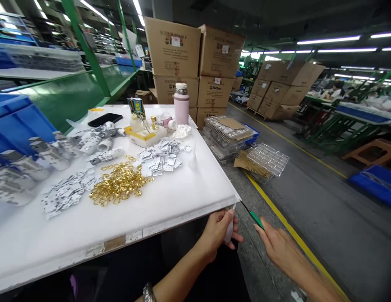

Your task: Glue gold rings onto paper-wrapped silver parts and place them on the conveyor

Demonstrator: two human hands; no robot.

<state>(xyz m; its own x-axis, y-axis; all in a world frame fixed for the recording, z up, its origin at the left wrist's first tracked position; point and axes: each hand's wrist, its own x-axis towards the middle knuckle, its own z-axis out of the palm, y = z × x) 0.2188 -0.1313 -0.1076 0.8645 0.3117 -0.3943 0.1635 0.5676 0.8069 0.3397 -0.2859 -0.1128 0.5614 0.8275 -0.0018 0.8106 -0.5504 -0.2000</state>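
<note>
My left hand (pixel 216 231), below the table's front right corner, is closed around a small translucent white squeeze bottle (pixel 229 231) whose narrow tip points up. My right hand (pixel 275 243) grips a green-handled tool (pixel 257 219) with a thin dark shaft; its exact kind is unclear. The shaft's end lies close to the table corner and the bottle's tip; contact cannot be made out. On the white tabletop (pixel 182 197) lie a heap of gold rings (pixel 121 183), white square pieces with dark marks (pixel 160 157) and a second pile of such pieces (pixel 67 191).
White cylindrical parts (pixel 52 157) crowd the table's left beside a blue bin (pixel 22 119). At the back are a phone (pixel 105 120), a yellow-rimmed tray (pixel 145 140) and a pink flask (pixel 181 105). Cartons (pixel 174 50) and clear plastic trays (pixel 226 130) are stacked beyond.
</note>
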